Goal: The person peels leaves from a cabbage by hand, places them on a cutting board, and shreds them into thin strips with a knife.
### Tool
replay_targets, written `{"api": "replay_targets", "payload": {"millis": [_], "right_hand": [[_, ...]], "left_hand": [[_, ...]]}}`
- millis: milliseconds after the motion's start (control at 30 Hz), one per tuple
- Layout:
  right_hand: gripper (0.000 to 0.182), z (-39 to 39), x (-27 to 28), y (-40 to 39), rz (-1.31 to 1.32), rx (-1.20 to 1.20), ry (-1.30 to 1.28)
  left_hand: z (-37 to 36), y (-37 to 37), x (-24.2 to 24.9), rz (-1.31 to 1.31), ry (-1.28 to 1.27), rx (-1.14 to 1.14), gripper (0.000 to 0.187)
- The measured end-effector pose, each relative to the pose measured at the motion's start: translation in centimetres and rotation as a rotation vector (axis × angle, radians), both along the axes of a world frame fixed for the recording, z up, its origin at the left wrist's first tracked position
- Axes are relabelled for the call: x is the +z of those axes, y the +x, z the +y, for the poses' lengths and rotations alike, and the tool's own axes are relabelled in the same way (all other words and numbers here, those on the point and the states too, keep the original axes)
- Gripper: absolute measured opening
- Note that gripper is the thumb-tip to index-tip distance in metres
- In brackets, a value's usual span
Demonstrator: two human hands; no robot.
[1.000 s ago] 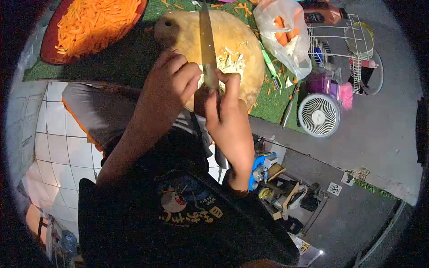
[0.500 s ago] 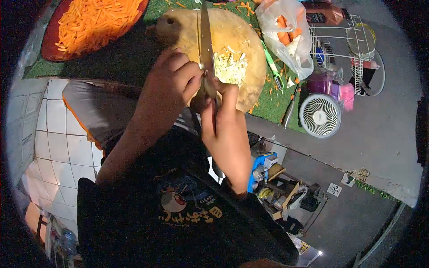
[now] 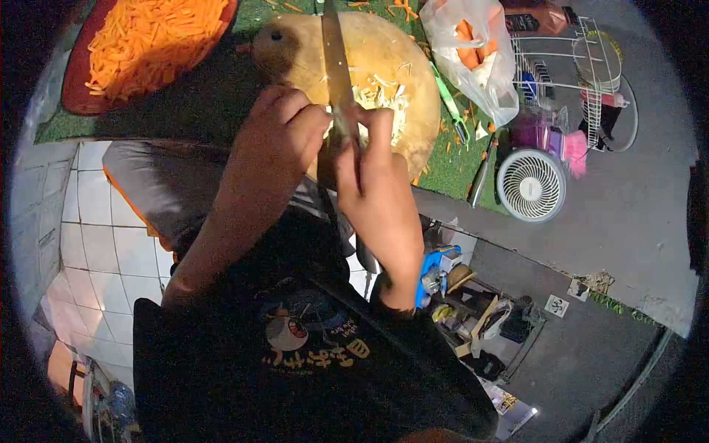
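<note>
A knife (image 3: 337, 63) points away from me over the round wooden cutting board (image 3: 295, 55), its handle end in my closed right hand (image 3: 378, 170). Pale shredded vegetable (image 3: 395, 103), cabbage by its look, lies on the board to the right of the blade. Left of the blade, my left hand (image 3: 292, 125) is closed with bent fingers at the board's near edge. A pale bit of vegetable shows at its fingertips, mostly hidden by the fingers and the knife. Orange carrot sticks (image 3: 155, 44) fill a red tray (image 3: 74, 85) at the upper left.
Green matting (image 3: 461, 166) lies under the board. To the right are a green peeler (image 3: 449, 96), a plastic bag (image 3: 506, 96) with carrot pieces, another knife (image 3: 481, 177), a round white fan (image 3: 530, 186) and a wire rack (image 3: 591, 96). Carrot scraps are scattered around the board.
The whole view has shifted slightly. The knife blade leans a little more to the left, and my right hand sits slightly farther right. My left hand remains beside the blade.
</note>
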State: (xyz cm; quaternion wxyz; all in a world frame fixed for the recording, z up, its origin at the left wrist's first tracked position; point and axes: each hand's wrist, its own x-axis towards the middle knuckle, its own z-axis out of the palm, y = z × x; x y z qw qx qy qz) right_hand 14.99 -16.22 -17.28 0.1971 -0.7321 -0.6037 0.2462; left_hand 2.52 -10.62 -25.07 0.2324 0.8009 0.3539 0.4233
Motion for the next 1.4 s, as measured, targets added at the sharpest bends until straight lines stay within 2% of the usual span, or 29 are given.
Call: {"api": "replay_targets", "payload": {"millis": [100,133,267,333,433,467,500,533,600,667,700,767,800,900,967,1000,1067,1300,1400], "right_hand": [[0.026,-1.0,0.5,-0.3,0.025,-0.075,0.000],[0.029,-1.4,0.5,-0.3,-0.022,-0.025,0.088],[0.031,-2.2,0.7,-0.5,0.006,-0.018,0.042],[0.032,-2.4,0.2,-0.6,0.037,-0.025,-0.068],[0.031,-2.4,-0.5,-0.9,-0.030,0.025,-0.003],[0.034,-2.1,-0.4,-1.1,-0.069,0.068,0.028],[0.034,-1.5,-0.1,-1.3,-0.081,0.032,-0.086],[0.033,-1.3,-0.5,-1.1,-0.003,0.039,-0.031],[0.032,-0.8,-0.8,-0.8,0.101,-0.012,0.071],[0.032,-0.7,-0.4,-0.7,-0.001,-0.001,-0.025],[0.032,-1.1,-0.7,-0.4,0.027,-0.049,0.003],[0.033,-2.6,-1.3,0.0,0.096,0.021,0.192],[0.033,-3.1,-1.2,-0.3,0.104,-0.003,0.202],[0.034,-4.4,-0.6,-0.5,0.023,0.001,0.305],[0.034,-4.9,-0.1,-0.4,0.151,0.005,0.068],[0.034,-4.8,0.1,-0.4,0.157,0.004,0.068],[0.035,-4.6,0.2,-0.4,0.145,0.012,-0.089],[0.038,-2.6,-0.7,-0.1,0.232,0.007,0.018],[0.038,-2.2,-0.8,0.1,0.154,0.070,0.031]], "left_hand": [[0.0,0.1,-0.2,-0.033,-0.079,0.024,0.014],[-0.1,0.1,-0.3,-0.026,-0.094,0.027,0.015],[-0.1,0.1,0.1,0.024,-0.095,0.029,0.016],[-0.2,-0.1,-0.2,0.044,0.044,0.008,0.016],[0.0,-0.2,0.0,0.064,0.167,-0.008,0.017],[0.1,-0.3,0.0,0.112,0.183,-0.040,0.017],[0.0,-0.1,-0.1,0.063,0.128,0.016,0.019],[0.0,0.0,-0.3,0.014,0.083,0.067,0.021],[0.1,-0.1,-0.3,0.079,0.102,0.036,0.024],[0.0,-0.1,-0.7,0.061,0.108,0.050,0.026],[0.1,0.0,-0.7,0.084,0.138,0.000,0.026],[-0.1,0.3,-0.5,0.110,0.114,0.074,0.022],[-0.2,0.3,-0.3,0.118,0.125,0.051,0.022],[-0.6,0.4,0.1,0.171,0.175,0.123,0.019],[-0.5,0.2,0.5,0.171,0.062,0.094,0.018],[-0.4,0.2,0.5,0.177,0.062,0.093,0.018],[-0.5,0.1,0.6,0.156,0.083,0.080,0.017],[-0.8,-0.1,1.1,0.178,0.037,0.094,0.018],[-0.7,-0.1,0.6,0.187,0.182,0.174,0.018]]}}
